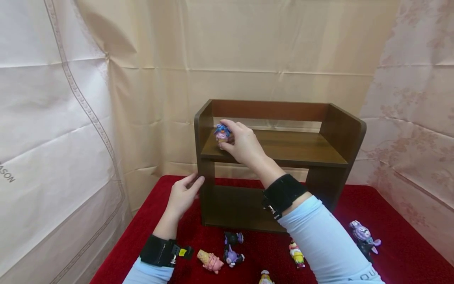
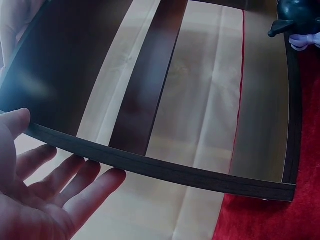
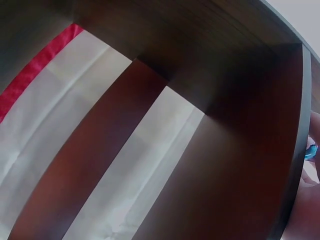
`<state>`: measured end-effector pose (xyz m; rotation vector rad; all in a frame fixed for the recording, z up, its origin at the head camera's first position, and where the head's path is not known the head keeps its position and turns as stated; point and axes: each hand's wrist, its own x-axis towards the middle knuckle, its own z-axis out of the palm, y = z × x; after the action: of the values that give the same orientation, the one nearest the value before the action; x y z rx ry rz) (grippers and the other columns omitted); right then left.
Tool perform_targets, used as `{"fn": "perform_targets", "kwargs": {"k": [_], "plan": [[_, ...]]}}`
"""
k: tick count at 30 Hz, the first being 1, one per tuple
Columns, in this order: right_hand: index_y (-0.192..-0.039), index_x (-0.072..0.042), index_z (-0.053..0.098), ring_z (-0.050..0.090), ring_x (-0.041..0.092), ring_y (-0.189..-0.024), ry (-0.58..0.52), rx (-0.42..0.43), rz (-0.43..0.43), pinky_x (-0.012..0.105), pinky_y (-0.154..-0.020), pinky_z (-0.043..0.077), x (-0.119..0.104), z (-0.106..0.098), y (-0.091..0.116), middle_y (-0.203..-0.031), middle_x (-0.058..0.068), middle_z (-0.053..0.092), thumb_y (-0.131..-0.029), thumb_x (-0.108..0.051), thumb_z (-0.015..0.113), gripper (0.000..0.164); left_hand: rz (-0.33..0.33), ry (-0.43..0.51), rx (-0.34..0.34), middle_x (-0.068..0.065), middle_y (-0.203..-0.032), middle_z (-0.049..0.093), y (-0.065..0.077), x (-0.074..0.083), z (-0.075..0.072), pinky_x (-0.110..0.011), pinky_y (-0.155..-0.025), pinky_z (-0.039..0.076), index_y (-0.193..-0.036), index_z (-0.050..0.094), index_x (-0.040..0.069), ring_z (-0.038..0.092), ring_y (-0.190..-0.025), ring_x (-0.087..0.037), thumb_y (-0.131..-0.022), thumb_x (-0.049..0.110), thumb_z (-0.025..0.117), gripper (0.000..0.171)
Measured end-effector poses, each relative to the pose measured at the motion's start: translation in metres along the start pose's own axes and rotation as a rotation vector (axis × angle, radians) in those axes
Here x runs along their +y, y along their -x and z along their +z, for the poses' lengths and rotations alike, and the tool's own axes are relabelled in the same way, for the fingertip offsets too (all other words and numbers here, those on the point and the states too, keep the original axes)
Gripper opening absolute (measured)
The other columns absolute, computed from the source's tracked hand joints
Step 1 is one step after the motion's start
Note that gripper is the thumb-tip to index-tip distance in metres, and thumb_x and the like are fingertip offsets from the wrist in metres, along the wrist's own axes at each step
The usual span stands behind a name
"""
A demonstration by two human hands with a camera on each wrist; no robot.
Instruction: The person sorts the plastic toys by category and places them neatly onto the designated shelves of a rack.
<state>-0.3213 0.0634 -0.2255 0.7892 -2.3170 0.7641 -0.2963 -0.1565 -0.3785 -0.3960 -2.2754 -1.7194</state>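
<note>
My right hand [image 1: 245, 145] pinches a small figurine [image 1: 222, 132] between thumb and fingers, over the left end of the upper board of a brown wooden shelf [image 1: 301, 144]. Blue on top and pink below, the figurine has a tan base like an ice-cream cone. In the right wrist view, the shelf's side panel and boards fill most of the picture; only a blue bit of the figurine [image 3: 311, 151] shows at the right edge. My left hand [image 1: 182, 197] is beside the shelf's left side panel, fingers extended. The left wrist view has its fingertips [image 2: 112, 181] right at the panel's edge.
Before the shelf on the red cloth [image 1: 142, 240] lie a pink ice-cream-cone figurine [image 1: 210, 261], a purple figurine [image 1: 233, 256], a black-and-purple one [image 1: 233, 238] and a yellow-and-white one [image 1: 296, 254]. A purple-and-black figurine [image 1: 361, 232] lies at the right. Pale curtains [image 1: 283, 47] hang behind.
</note>
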Motion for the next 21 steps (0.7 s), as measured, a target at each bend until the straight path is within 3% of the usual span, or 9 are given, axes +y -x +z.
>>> {"fn": "perform_targets", "kwargs": {"k": [7,12,21], "plan": [[-0.141,-0.018,0.045,0.055,0.013,-0.094,0.007,-0.005,0.011,0.029,-0.083,0.053,0.0012,-0.0005,0.0013,-0.110,0.005,0.056,-0.080,-0.020,0.078,0.069,0.009,0.006,-0.003,-0.011,-0.128,0.058,0.0009,0.0014,0.0001,-0.051,-0.076,0.055,-0.136,0.054,0.013,0.062,-0.099,-0.022,-0.091,0.046,0.062,0.056],[-0.141,-0.017,0.044,0.055,0.015,-0.095,0.003,0.001,-0.003,0.030,-0.084,0.054,0.0011,-0.0006,0.0014,-0.111,0.006,0.055,-0.080,-0.020,0.079,0.070,0.016,0.001,0.001,-0.010,-0.128,0.058,0.0009,0.0022,0.0000,-0.048,-0.075,0.056,-0.136,0.054,0.014,0.062,-0.098,-0.025,-0.092,0.047,0.061,0.055],[-0.144,-0.016,0.036,0.052,0.019,-0.111,0.038,-0.014,-0.006,0.036,-0.093,0.049,0.0026,0.0004,0.0015,-0.124,0.008,0.054,-0.080,-0.022,0.079,0.078,-0.003,0.023,-0.017,-0.013,-0.129,0.057,0.0012,0.0072,0.0003,-0.048,-0.076,0.056,-0.137,0.053,0.011,0.060,-0.103,-0.029,-0.094,0.038,0.061,0.051]]}}
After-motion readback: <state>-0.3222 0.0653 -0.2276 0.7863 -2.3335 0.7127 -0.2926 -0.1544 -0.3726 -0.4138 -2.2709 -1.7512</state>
